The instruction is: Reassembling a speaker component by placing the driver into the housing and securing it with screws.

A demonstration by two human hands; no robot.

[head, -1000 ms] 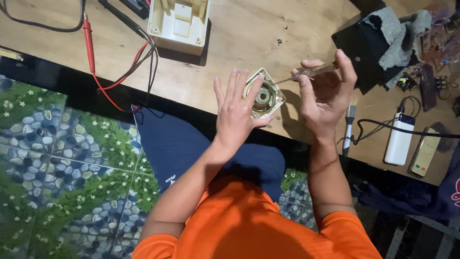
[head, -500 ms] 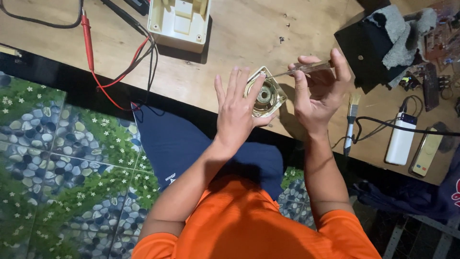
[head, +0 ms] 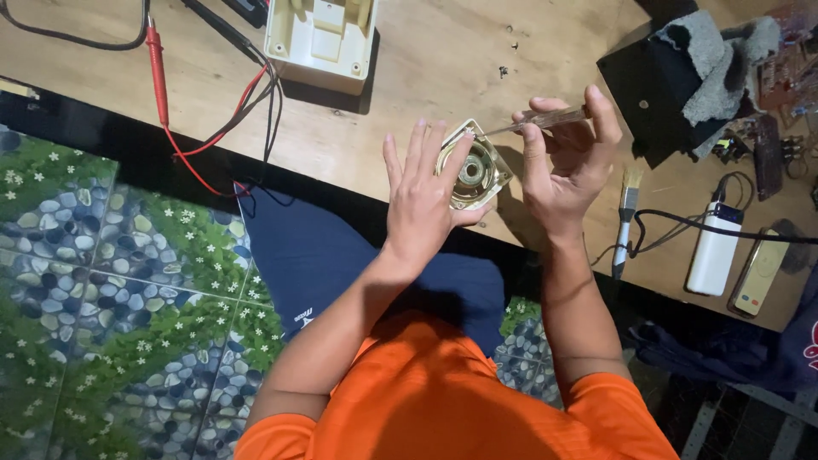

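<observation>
The person's left hand [head: 423,198] lies with its fingers spread wide and straight, the palm and thumb pressed against the left side of a small square brass-coloured metal motor housing with a round centre [head: 474,173], steadying it on the wooden workbench [head: 426,77] near the bench's front edge. The right hand [head: 567,166] is curled narrow around a slim screwdriver with a clear handle [head: 545,119], pinched between thumb and fingers; its shaft reaches toward 9 o'clock and its tip meets the housing's upper corner. The housing sits just at 9 o'clock of the right hand, between both hands.

At 11 o'clock from the housing stands a cream plastic casing [head: 321,38], open side up. Red and black probe leads [head: 213,111] trail across the bench at 10 o'clock. At 3 o'clock lies a small paintbrush [head: 625,217], and further that way a white power bank with a black cable [head: 714,251]. A black box draped with a grey cloth [head: 682,77] sits at 2 o'clock. The person wears an orange shirt [head: 443,400].
</observation>
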